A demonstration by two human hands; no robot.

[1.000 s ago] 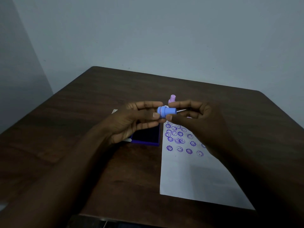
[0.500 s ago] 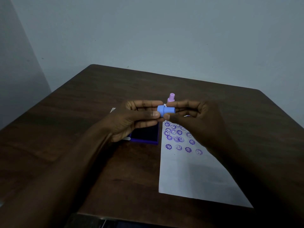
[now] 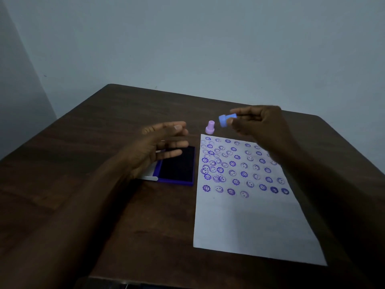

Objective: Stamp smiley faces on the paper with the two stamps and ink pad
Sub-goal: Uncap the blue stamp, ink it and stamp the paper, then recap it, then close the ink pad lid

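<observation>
1. Right now, the blue stamp [image 3: 226, 119] is pinched between the thumb and fingers of the right hand [image 3: 259, 127], lifted clear of the table [image 3: 87, 142] with its wider stamping end turned toward the left hand [image 3: 158, 147].
2. A pink stamp [image 3: 210, 127] is seen standing upright on the table just below and to the left of the held stamp, between the two hands and untouched by either.
3. The paper [image 3: 254, 222] is laid beneath the right hand and forearm; its far half is covered with rows of purple smiley prints, while the near half is left blank.
4. The ink pad [image 3: 178, 165] is found open under the fingertips of the left hand, its dark pad exposed, just beside the paper's left edge.
5. The left hand is held spread and empty above the ink pad, palm turned inward, with nothing gripped.
6. Contact between the left hand and the pad cannot be told.
</observation>
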